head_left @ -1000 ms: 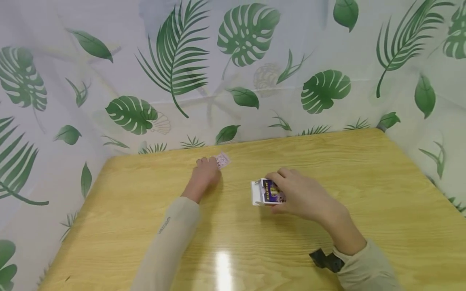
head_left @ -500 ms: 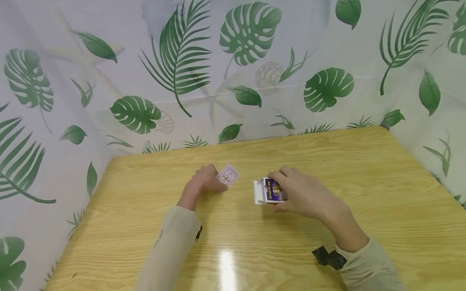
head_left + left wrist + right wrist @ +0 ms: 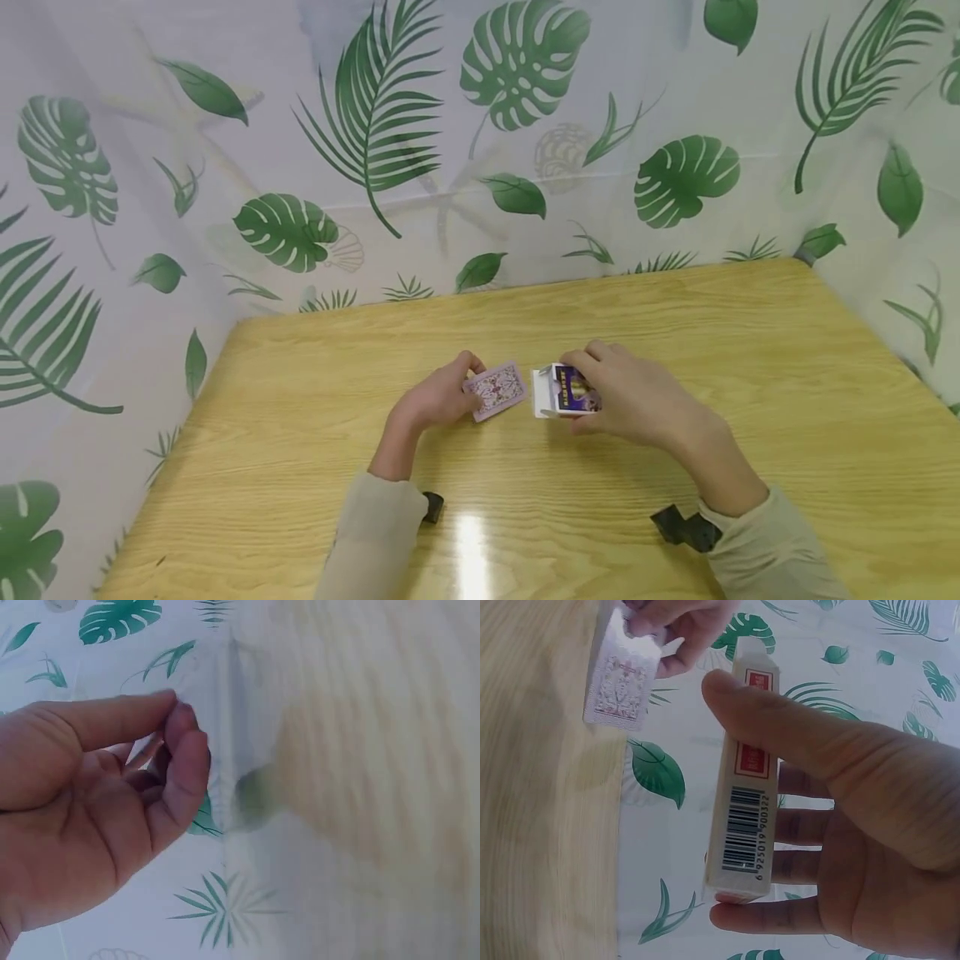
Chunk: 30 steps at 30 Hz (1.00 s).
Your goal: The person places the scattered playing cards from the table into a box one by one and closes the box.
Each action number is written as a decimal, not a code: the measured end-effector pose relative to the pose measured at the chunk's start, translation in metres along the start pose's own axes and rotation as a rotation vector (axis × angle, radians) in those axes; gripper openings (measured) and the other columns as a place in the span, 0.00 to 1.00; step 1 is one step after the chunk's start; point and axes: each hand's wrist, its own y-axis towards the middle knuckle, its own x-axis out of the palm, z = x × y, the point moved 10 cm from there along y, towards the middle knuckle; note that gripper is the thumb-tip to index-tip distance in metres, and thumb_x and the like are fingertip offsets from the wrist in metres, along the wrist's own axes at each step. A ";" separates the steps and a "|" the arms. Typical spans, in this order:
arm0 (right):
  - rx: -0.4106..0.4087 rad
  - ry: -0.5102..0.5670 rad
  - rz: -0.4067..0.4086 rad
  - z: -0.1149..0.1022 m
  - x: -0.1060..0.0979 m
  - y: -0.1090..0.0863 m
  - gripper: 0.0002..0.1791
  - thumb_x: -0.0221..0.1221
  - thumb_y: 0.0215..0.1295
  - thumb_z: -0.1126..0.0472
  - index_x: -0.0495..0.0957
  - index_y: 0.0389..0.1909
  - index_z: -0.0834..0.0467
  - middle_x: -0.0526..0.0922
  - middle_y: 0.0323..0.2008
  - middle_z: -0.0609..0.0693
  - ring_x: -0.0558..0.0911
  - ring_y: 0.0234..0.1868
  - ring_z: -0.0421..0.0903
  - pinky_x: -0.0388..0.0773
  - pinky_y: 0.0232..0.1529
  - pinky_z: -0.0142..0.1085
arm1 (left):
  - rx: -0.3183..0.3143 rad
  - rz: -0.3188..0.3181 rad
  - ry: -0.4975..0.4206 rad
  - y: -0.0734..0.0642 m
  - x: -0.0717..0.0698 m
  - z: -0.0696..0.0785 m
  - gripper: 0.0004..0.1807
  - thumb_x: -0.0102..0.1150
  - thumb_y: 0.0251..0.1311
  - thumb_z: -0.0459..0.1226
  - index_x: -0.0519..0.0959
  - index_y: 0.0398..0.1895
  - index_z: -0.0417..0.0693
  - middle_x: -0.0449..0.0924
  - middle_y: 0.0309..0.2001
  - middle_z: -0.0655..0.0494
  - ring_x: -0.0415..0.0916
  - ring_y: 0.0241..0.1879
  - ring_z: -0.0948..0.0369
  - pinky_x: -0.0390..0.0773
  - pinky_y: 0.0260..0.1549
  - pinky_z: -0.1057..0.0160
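My left hand [image 3: 442,393] pinches playing cards [image 3: 497,390] by one end, patterned back up, above the table. How many cards are in the stack cannot be told. In the left wrist view, thumb and fingertips of the left hand [image 3: 112,787] meet, and no card shows there. My right hand [image 3: 637,396] grips a playing card box [image 3: 576,390] by its sides, its white end flap open toward the cards. A small gap separates cards and box. The right wrist view shows the box's narrow side [image 3: 742,817] with a barcode, under the thumb of the right hand [image 3: 885,802].
The wooden table [image 3: 300,500] spreads beneath both hands. A white cloth [image 3: 420,200] printed with green leaves rises behind it and at both sides. Black wrist mounts [image 3: 686,527] sit by the sleeves.
My left hand has drawn the cards from the table's far part toward me and rightward, nearer the box. More of the card back shows. The right hand with the box has hardly moved.
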 end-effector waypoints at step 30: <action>0.012 -0.024 0.017 0.001 -0.004 -0.004 0.42 0.75 0.48 0.46 0.73 0.63 0.60 0.78 0.49 0.55 0.77 0.44 0.49 0.78 0.39 0.45 | 0.361 -0.048 -0.371 -0.041 -0.020 0.054 0.19 0.52 0.68 0.31 0.72 0.62 0.43 0.75 0.36 0.48 0.71 0.27 0.58 0.75 0.28 0.57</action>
